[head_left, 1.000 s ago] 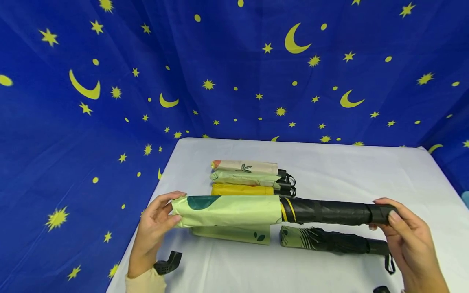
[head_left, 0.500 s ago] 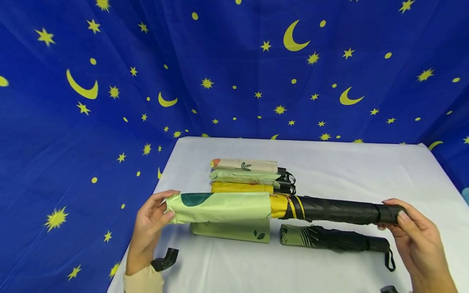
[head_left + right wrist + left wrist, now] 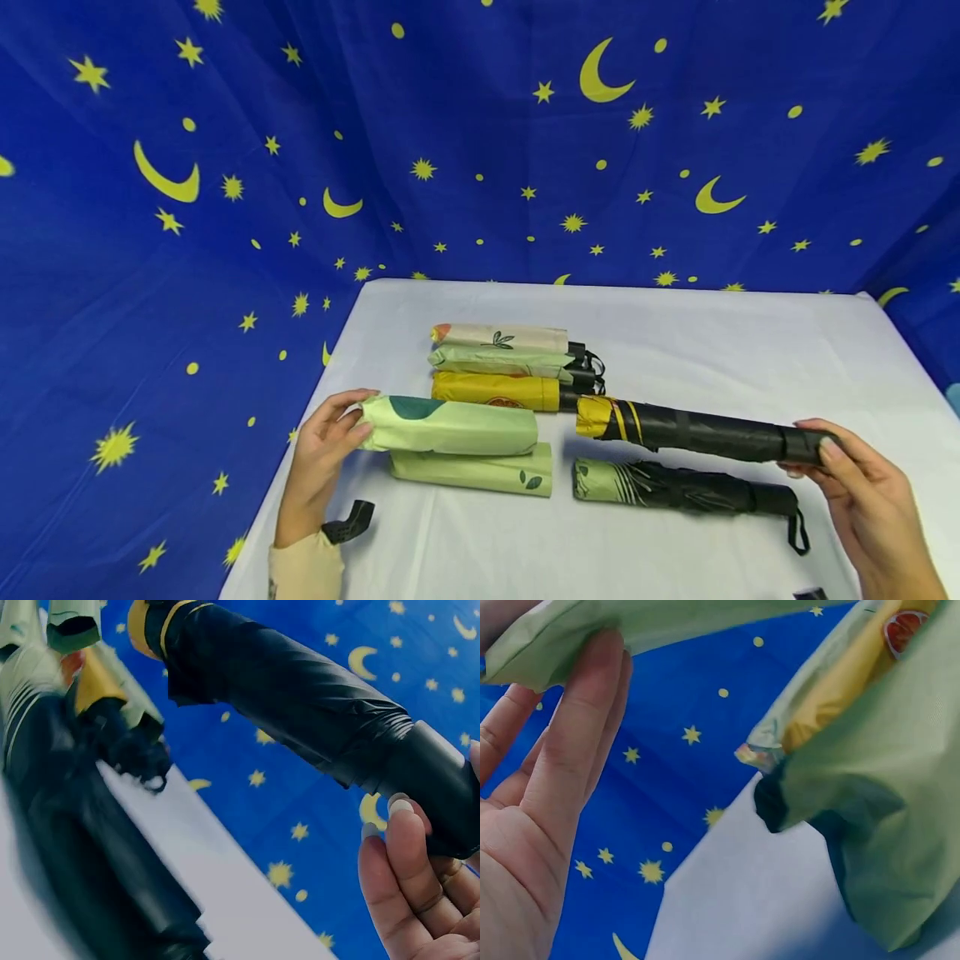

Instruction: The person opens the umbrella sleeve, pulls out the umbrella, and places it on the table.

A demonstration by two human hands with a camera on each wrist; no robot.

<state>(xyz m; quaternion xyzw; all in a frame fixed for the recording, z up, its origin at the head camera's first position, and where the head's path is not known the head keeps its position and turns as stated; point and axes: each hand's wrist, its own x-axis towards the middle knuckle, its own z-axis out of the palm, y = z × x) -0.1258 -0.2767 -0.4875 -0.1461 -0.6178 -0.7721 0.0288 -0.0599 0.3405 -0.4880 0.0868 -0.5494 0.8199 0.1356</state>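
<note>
My left hand (image 3: 315,458) pinches the closed left end of a pale green umbrella sleeve (image 3: 472,429) with a dark green patch. The sleeve is held in the air and apart from the umbrella. At the right, my right hand (image 3: 870,504) grips the black handle of a folded black umbrella (image 3: 705,432) with a yellow tip, its tip pointing left. Below the umbrella lies a second folded umbrella (image 3: 682,490), black with a green tip and a wrist strap. Another green sleeve (image 3: 480,473) with a leaf print lies just under the held one, partly covered by it.
Several sleeved umbrellas lie in a row behind: a yellow one (image 3: 495,388), a pale green one (image 3: 495,362) and a beige one (image 3: 517,337). They rest on a white-covered table (image 3: 750,342). A blue star-patterned cloth (image 3: 480,133) hangs at the back and left.
The umbrella has come fully out of the green sleeve, its yellow tip now showing. My right hand has moved right and slightly down with it. More of the yellow umbrella behind is visible.
</note>
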